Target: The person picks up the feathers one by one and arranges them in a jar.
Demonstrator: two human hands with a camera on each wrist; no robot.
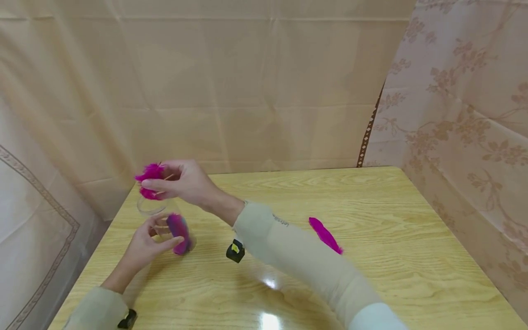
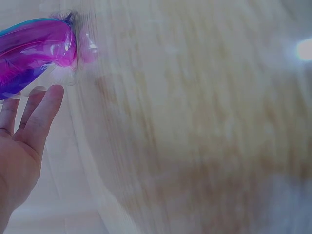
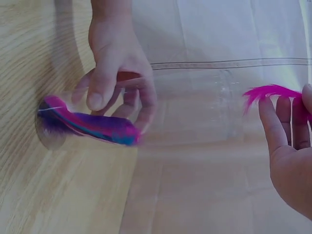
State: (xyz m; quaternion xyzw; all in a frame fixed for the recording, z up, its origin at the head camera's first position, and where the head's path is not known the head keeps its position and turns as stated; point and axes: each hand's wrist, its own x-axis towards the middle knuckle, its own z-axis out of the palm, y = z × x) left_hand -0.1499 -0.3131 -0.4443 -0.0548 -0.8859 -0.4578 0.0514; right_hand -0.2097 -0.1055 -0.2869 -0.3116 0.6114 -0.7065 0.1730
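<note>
My left hand (image 1: 141, 244) grips a clear see-through jar (image 3: 195, 109) around its side, low on the table. Inside, purple, pink and blue feathers (image 3: 90, 122) lie at the jar's base; the left wrist view shows these coloured feathers (image 2: 41, 46) through the shiny wall. Just above the jar's open rim (image 1: 151, 212), my right hand (image 1: 190, 184) pinches a bright magenta feather (image 1: 150, 171) between thumb and fingers. In the right wrist view the feather's frayed end (image 3: 268, 91) points toward the jar's mouth, apart from it.
Another magenta feather (image 1: 326, 235) lies on the wooden table (image 1: 396, 229), to the right of the right forearm. A beige curtain (image 1: 247, 91) hangs along the back edge, and patterned cloth (image 1: 462, 114) hangs at the right. Black devices (image 1: 235, 250) hang under both sleeves.
</note>
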